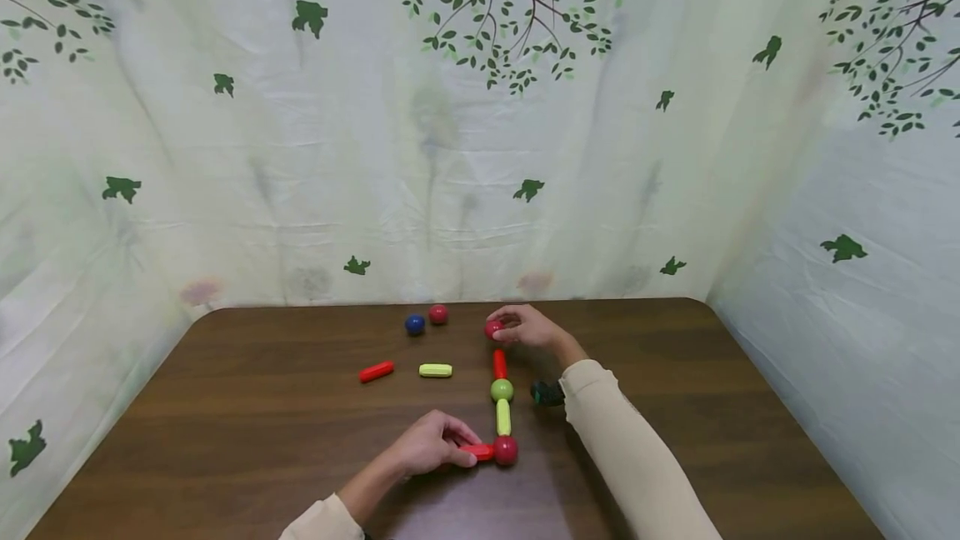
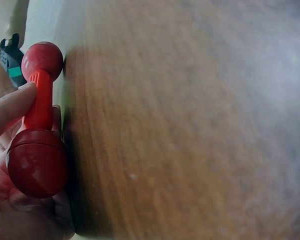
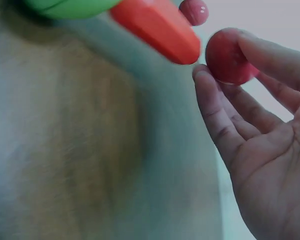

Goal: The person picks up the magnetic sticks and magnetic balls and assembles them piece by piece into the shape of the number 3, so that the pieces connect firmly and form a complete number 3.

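On the table my left hand (image 1: pixel 437 446) grips a red stick (image 1: pixel 480 452) between thumb and fingers. In the left wrist view a red ball (image 2: pixel 41 60) sits at the stick's far end and another red ball (image 2: pixel 37 162) at its near end, in front of the palm. Up from the corner ball (image 1: pixel 506 450) runs a chain: a yellow-green stick (image 1: pixel 503 417), a green ball (image 1: pixel 502 391) and a red stick (image 1: pixel 499 365). Thumb and fingers of my right hand (image 1: pixel 531 327) pinch a red ball (image 3: pixel 230 56), a small gap from that stick's free end.
A blue ball (image 1: pixel 415 324) and a red ball (image 1: pixel 438 314) lie near the table's back edge. Left of the chain are a loose red stick (image 1: pixel 377 371) and a yellow-green stick (image 1: pixel 435 370). A dark wrist device (image 1: pixel 547 393) shows beside the right sleeve.
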{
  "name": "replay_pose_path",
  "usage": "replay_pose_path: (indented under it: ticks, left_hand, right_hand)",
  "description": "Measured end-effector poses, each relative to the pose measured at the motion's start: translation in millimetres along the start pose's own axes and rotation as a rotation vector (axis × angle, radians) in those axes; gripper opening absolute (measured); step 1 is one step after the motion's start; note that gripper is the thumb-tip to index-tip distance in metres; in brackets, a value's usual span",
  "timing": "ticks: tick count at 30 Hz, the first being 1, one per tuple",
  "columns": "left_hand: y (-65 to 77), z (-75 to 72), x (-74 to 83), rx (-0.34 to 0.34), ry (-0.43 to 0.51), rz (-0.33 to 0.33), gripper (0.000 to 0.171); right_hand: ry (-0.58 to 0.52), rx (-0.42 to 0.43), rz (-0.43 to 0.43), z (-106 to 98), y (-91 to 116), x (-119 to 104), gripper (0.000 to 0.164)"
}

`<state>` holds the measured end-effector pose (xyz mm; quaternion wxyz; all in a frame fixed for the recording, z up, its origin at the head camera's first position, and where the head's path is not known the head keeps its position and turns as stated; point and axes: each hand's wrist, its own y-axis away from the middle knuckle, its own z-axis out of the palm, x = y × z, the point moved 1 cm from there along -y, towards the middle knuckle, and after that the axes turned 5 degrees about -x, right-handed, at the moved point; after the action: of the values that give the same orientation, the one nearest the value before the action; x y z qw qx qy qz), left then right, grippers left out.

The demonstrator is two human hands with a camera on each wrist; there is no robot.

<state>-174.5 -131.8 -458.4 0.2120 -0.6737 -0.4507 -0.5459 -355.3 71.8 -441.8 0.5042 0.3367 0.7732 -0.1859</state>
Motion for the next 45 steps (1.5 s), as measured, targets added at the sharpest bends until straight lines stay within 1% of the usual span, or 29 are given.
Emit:
replay_pose_path:
  ticks: [3,4,8,11,14,19,26,33,37,39,42,44,45]
  left_hand:
    - [0.6,-0.5,-0.7,-0.001,0.000,0.002,0.017]
    - [0.9,-0.7,-0.7,-0.001,-0.001,0.002,0.018]
    - [1.5,-1.6,-1.1,-0.002,-0.006,-0.007,0.018]
    - [1.5,-2.0,-0.9,-0.003,-0.010,-0.013,0.018]
    - [1.3,-1.9,-0.6,-0.005,-0.012,-0.016,0.018]
    - [1.7,-1.4,-0.8,-0.010,-0.009,-0.006,0.018]
    - [0.5,-1.9,-1.0,-0.015,-0.012,0.002,0.018]
    - [-1.2,-2.1,-1.3,-0.014,-0.010,-0.003,0.018]
    - [-0.7,-2.2,-1.2,-0.014,-0.007,-0.004,0.018]
    - [-0.7,-2.2,-1.1,-0.014,-0.006,-0.004,0.018]
    - [-1.1,-2.0,-1.0,-0.016,-0.008,-0.002,0.018]
    - [-1.3,-1.8,-0.7,-0.017,-0.008,0.000,0.018]
    - [-1.3,-1.8,-0.6,-0.018,-0.008,0.000,0.018]
  right_hand:
    - [-0.014,0.053,0.025,4,3,5,0.030]
    - [-0.018,0.077,0.046,6,3,7,0.030]
    - [0.039,0.150,0.079,12,4,12,0.030]
    - [0.060,0.185,0.105,16,4,15,0.030]
    - [0.034,0.206,0.118,18,4,20,0.029]
    - [-0.001,0.228,0.094,21,5,25,0.027]
    - [-0.022,0.240,0.069,22,7,24,0.030]
    - [-0.032,0.261,0.084,22,7,23,0.031]
    - [-0.039,0.274,0.090,23,9,21,0.028]
    - [-0.038,0.270,0.093,25,14,10,0.026]
    - [-0.038,0.263,0.092,25,14,9,0.025]
    - [-0.041,0.265,0.106,25,14,9,0.025]
    - [-0.041,0.268,0.105,24,12,14,0.025]
